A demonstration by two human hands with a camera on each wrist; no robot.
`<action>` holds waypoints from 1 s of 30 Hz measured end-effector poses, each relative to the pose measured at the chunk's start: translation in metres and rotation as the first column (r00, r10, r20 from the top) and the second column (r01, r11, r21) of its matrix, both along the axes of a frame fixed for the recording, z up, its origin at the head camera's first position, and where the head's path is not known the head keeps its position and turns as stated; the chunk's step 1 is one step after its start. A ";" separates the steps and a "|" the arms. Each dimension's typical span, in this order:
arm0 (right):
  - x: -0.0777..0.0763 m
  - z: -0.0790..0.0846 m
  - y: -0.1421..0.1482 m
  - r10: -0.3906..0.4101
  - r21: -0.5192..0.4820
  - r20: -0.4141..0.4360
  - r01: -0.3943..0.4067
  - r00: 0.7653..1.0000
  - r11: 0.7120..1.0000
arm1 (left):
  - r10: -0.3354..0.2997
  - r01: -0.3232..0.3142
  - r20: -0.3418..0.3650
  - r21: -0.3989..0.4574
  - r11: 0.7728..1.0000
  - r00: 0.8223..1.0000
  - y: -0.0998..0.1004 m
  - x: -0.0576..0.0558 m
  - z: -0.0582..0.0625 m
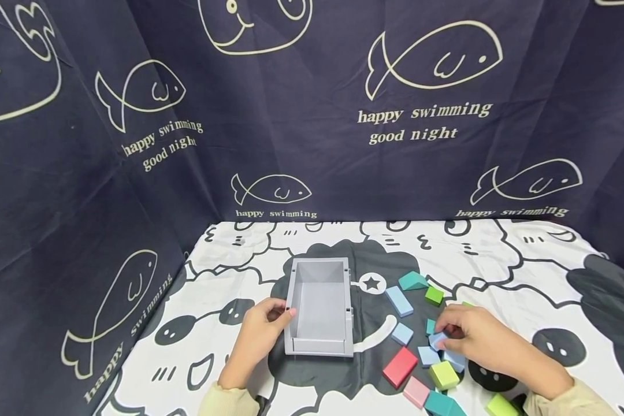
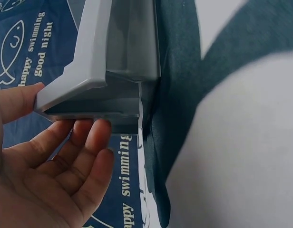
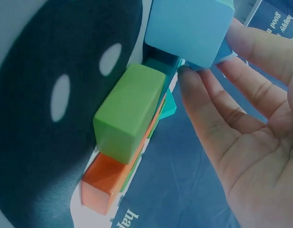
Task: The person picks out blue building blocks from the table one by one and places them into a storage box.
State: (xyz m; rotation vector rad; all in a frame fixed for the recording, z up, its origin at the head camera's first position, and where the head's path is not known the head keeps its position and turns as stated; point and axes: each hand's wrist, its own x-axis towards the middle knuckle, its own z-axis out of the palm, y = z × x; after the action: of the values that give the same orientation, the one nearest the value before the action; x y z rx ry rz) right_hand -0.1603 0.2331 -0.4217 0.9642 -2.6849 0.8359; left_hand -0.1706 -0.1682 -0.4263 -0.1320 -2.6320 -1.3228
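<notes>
An open-topped grey plastic box [image 1: 319, 306] lies on the patterned cloth. My left hand [image 1: 263, 332] pinches the box's left wall, thumb on the rim and fingers beneath it. In the left wrist view, the thumb and fingers of the left hand [image 2: 65, 161] meet the box's edge [image 2: 92, 57] from both sides. Among loose blocks on the right, my right hand [image 1: 473, 335] pinches a small blue block [image 1: 437, 340]. A larger light blue block [image 3: 189, 28] partly covers that pinched block in the right wrist view, near the right hand's fingers [image 3: 203, 97].
Around the right hand lie a red block [image 1: 400, 367], a pink one [image 1: 416, 391], yellow-green blocks [image 1: 444, 375], teal blocks [image 1: 413, 281] and a green block [image 1: 434, 296]. An orange block [image 3: 106, 178] shows in the right wrist view. Dark fabric walls [image 1: 291, 127] stand behind and left.
</notes>
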 end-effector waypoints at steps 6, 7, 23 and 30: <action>0.001 0.000 -0.002 -0.001 -0.023 -0.045 0.000 0.999 1.000 | -0.007 0.007 0.001 0.013 1.000 1.000 0.001 0.000 0.000; 0.001 0.000 -0.002 -0.003 -0.028 -0.050 0.001 0.999 1.000 | -0.007 0.007 0.003 0.014 1.000 1.000 0.001 0.000 0.000; -0.003 0.013 -0.009 -0.172 -0.072 -0.136 0.164 0.976 0.984 | -0.016 0.015 0.021 0.042 0.999 1.000 -0.001 0.001 0.000; -0.006 0.022 -0.013 -0.192 -0.112 -0.162 0.175 0.968 0.978 | -0.011 0.010 0.027 0.045 0.999 1.000 -0.001 0.000 0.000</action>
State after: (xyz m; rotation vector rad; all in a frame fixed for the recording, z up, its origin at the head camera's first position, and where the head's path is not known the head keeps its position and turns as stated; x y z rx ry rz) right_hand -0.1666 0.2200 -0.4001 0.7168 -2.5138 0.7970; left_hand -0.1706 -0.1687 -0.4264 -0.1226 -2.6246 -1.3961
